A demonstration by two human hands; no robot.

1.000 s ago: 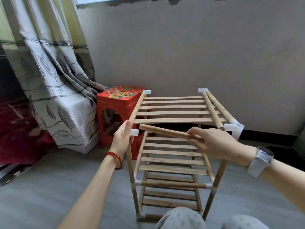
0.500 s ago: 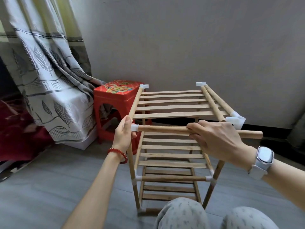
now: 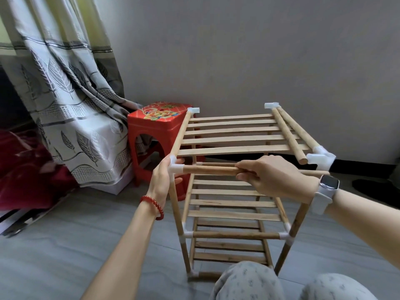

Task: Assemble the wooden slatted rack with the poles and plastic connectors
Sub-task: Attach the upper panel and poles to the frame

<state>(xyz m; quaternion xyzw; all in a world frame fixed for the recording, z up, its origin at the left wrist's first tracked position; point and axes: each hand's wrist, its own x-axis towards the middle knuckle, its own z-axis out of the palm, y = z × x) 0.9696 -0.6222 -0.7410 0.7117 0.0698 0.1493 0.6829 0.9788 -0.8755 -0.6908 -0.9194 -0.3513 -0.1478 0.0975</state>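
Note:
A wooden slatted rack [image 3: 233, 204] stands on the floor in front of me, with several shelves joined by white plastic connectors. My left hand [image 3: 162, 180] grips the white front-left top connector [image 3: 176, 167]. My right hand [image 3: 275, 177] holds a wooden pole [image 3: 207, 170] that lies level across the front. The pole's left end sits in that connector; its right end pokes out past my wrist. The top slatted shelf [image 3: 236, 135] lies behind the pole. A white connector [image 3: 320, 159] sits at the front-right top corner, with a loose pole end [image 3: 302, 158] beside it.
A red plastic stool [image 3: 158, 131] stands just left of the rack, against a patterned curtain [image 3: 71, 100]. A grey wall [image 3: 259, 50] rises behind. My knees [image 3: 249, 282] are at the bottom edge, close to the rack's base. Grey floor [image 3: 86, 234] spreads to the left.
The pole swung from a slant to level, and its left end went into the front-left connector. My right hand slid along it; my left hand stayed on the connector.

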